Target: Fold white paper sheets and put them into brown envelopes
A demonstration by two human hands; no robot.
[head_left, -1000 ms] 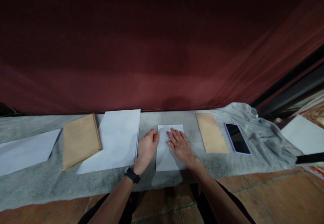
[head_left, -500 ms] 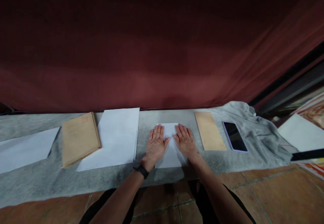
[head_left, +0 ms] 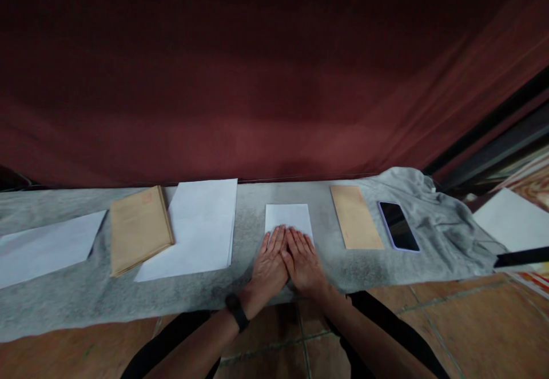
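Note:
A folded white sheet of paper [head_left: 287, 215] lies on the grey cloth in front of me, its near part covered by my hands. My left hand [head_left: 270, 262] rests flat on it, fingers stretched out and pointing away from me. Beside it, touching along the fingers, my right hand [head_left: 303, 262] lies flat as well, its thumb against the left hand. Neither hand grips anything. Right of the paper lies a tan envelope [head_left: 357, 218], and beyond that a phone [head_left: 398, 226] with a dark screen and a light purple edge.
To the left, a stack of brown envelopes [head_left: 139, 230] overlaps larger white sheets [head_left: 206, 227]. Another white sheet [head_left: 51, 247] lies farther left. The grey cloth [head_left: 338, 276] bunches up at the right end. A dark red curtain-like surface [head_left: 257, 82] rises behind; tiled floor [head_left: 484, 316] shows below.
Both hands have slid toward me and come together, from the far half of the paper to its near edge. The paper now looks shorter, and its far part is uncovered.

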